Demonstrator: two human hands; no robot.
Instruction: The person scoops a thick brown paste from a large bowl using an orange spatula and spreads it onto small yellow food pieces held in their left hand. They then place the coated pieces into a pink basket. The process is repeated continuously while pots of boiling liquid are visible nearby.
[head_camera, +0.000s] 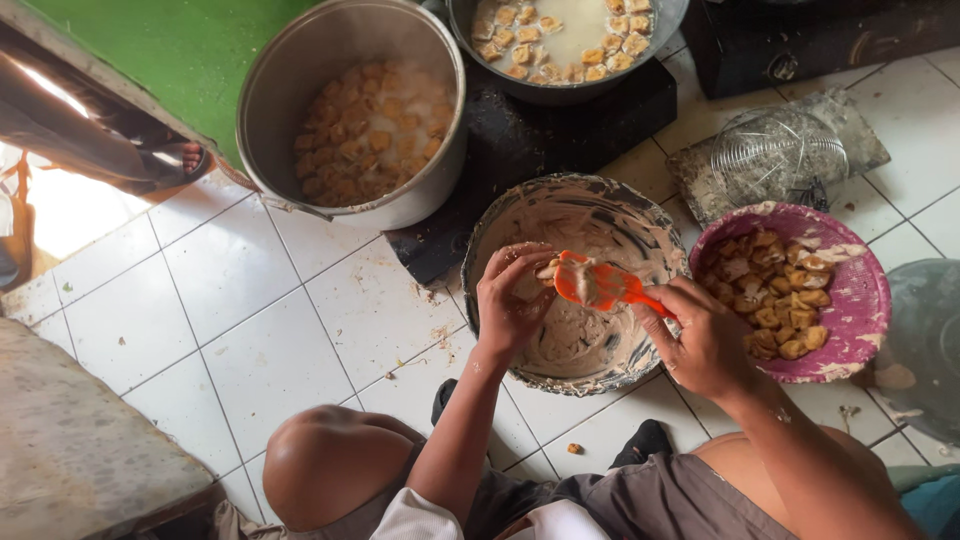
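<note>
Both forearms are reaching up from the lower frame; left hand (510, 300) is pinching, right hand (705, 335) is gripping, mid-frame

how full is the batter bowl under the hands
Nearly empty. The batter bowl shows smeared inner walls and only a thin pale layer at the bottom, under the left hand and the orange spatula.
</note>
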